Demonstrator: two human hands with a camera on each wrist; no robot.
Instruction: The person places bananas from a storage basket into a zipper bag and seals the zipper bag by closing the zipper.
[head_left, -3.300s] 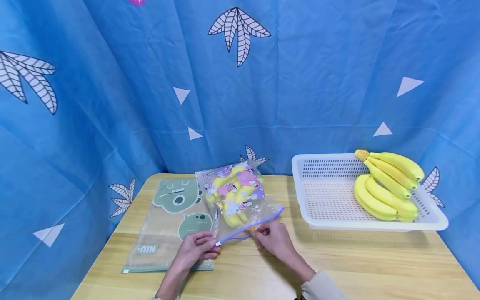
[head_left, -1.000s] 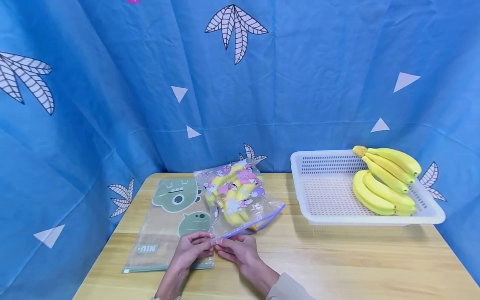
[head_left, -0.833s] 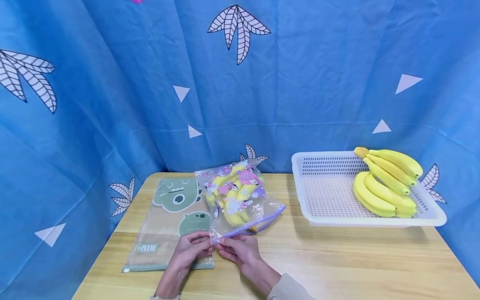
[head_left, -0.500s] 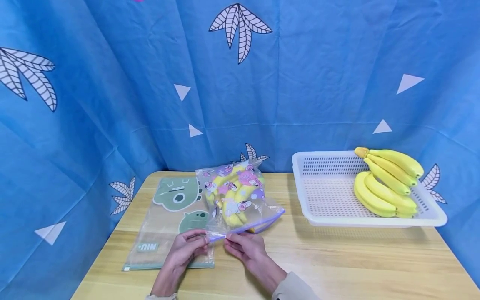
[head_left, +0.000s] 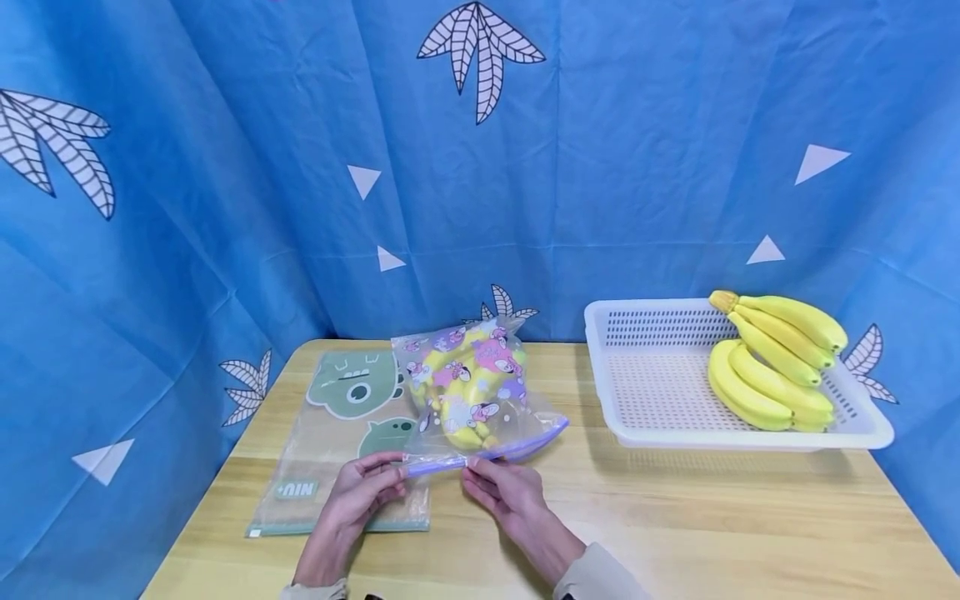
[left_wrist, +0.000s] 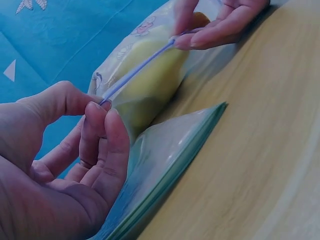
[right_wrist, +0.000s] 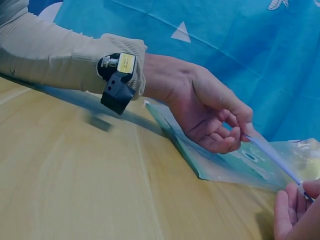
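A clear zipper bag with pink and purple cartoon print lies at the middle of the table, yellow bananas showing through it. Its purple zip strip faces the person. My left hand pinches the strip's left end between thumb and forefinger. Farther along, my right hand pinches the strip at the small white slider. The strip is stretched taut between both hands in the left wrist view. Right of the slider, the bag's mouth gapes, its two edges apart.
A flat green-printed zipper bag lies on the left of the wooden table, partly under my left hand. At the back right stands a white basket with two bunches of bananas.
My right hand went left to the strip's left end, then moved back right along it with the white slider. My left hand shifted slightly left, still pinching the corner.
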